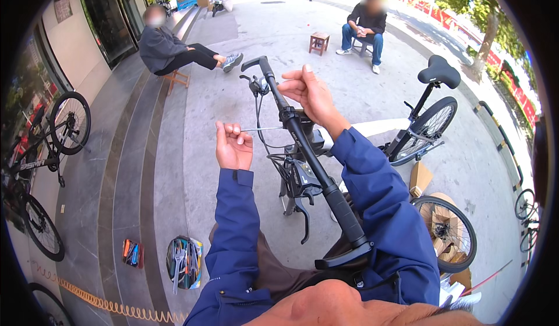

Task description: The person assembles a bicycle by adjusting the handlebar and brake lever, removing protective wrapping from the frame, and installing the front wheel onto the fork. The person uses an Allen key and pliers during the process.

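A black bicycle handlebar [303, 145] runs diagonally in front of me, with grips and brake levers at its ends. Between thumb and fingers, my left hand [234, 144] pinches a thin metal hex key [256, 129], whose far end meets the clamp [287, 115] at the bar's middle. Just right of the bar, my right hand [315, 98] is raised, its fingers stretched and apart, holding nothing. Below the bar hang black cables and a dark boxy part [305, 176]. The bike's white frame [378, 128] extends right to a black saddle [439, 71] and the rear wheel [431, 129].
Lower left on the paving are a tool tray [197, 268] and a small tool pouch [133, 252]. An orange coiled hose [110, 306] crosses there. A loose wheel [466, 256] lies on cardboard at right. Two people sit beyond, near a wooden stool [318, 42]. Another bike [43, 151] stands left.
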Demonstrator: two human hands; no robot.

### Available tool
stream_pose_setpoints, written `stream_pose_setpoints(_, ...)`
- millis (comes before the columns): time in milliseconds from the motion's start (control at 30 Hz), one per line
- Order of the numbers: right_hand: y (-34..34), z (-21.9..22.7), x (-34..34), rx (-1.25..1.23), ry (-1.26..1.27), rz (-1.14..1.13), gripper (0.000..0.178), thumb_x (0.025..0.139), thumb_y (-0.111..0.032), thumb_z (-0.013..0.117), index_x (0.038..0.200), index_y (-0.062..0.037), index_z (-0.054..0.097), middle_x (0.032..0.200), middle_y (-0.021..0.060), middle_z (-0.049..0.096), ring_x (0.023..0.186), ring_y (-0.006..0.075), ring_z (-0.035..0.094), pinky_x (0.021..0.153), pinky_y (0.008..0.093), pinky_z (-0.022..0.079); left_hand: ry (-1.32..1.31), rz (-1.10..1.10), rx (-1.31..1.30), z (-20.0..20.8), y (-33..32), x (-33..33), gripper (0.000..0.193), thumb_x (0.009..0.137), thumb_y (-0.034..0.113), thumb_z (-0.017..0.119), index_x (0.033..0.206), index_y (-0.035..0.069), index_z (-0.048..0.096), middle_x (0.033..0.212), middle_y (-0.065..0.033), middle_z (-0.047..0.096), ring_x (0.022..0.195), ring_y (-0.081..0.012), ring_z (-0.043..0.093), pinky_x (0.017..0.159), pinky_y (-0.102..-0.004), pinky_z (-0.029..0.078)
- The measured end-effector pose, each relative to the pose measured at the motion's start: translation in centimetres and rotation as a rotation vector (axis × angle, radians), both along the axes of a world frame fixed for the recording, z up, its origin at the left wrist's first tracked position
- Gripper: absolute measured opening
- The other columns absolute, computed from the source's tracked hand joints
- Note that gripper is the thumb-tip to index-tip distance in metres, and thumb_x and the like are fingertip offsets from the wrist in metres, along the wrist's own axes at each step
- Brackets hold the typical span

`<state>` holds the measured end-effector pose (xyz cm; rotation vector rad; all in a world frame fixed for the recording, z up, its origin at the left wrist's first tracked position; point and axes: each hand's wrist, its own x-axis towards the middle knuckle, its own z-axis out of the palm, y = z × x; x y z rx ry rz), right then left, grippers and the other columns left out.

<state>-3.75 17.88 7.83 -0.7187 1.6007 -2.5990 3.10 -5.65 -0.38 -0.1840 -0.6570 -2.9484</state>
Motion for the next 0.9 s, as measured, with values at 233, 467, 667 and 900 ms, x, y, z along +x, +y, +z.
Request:
stream_pose_setpoints(233, 6.0, -7.5, 4.5, -0.035, 0.028, -0.525, 0.036, 0.116, -0.032, 0.046, 0.119, -0.0028, 0.066, 0.094, 0.0052, 0.070, 0.086, 0.0143, 0.069, 0.081, 0.0294, 0.060, 0.000, 0.131, -0.041, 0.3, -2.6, 0.7, 0.038, 0.111, 0.039, 0.055, 0.080, 0.016, 0.052, 0.073, 0.0037, 0.053, 0.054, -0.0095, 0.042, 0.058, -0.0260, 0.045)
stream_pose_setpoints(467, 9.2, -16.2, 11.3, 0.228, -0.281, -0.456, 0.030, 0.116, -0.019, 0.042, 0.131, -0.0037, 0.063, 0.102, 0.0036, 0.072, 0.081, 0.0080, 0.066, 0.072, 0.0238, 0.056, -0.095, 0.341, -0.362, -0.2, -2.9, 2.6, 0.044, 0.112, 0.043, 0.052, 0.076, 0.016, 0.045, 0.069, 0.0023, 0.045, 0.054, -0.0100, 0.036, 0.057, -0.0288, 0.038)
stream_pose_setpoints(667, 9.7, -16.7, 11.7, 0.345, -0.237, -0.327, 0.022, 0.109, -0.021, 0.064, 0.113, -0.0023, 0.074, 0.087, 0.0018, 0.074, 0.072, 0.0073, 0.065, 0.067, 0.0230, 0.054, -0.190, 0.314, -0.674, -1.2, -2.8, 6.5, 0.049, 0.112, 0.042, 0.050, 0.071, 0.016, 0.041, 0.064, 0.0008, 0.041, 0.052, -0.0097, 0.033, 0.053, -0.0299, 0.039)
stream_pose_setpoints(900, 10.8, -17.4, 13.1, 1.020, 0.082, -0.264, 0.027, 0.093, -0.022, 0.076, 0.111, -0.0017, 0.073, 0.080, 0.0093, 0.076, 0.073, 0.0234, 0.073, 0.072, 0.0358, 0.057, -0.360, -0.125, -0.979, -7.3, -1.6, 13.7, 0.047, 0.112, 0.038, 0.050, 0.075, 0.011, 0.051, 0.066, -0.0026, 0.051, 0.051, -0.0114, 0.042, 0.053, -0.0310, 0.046)
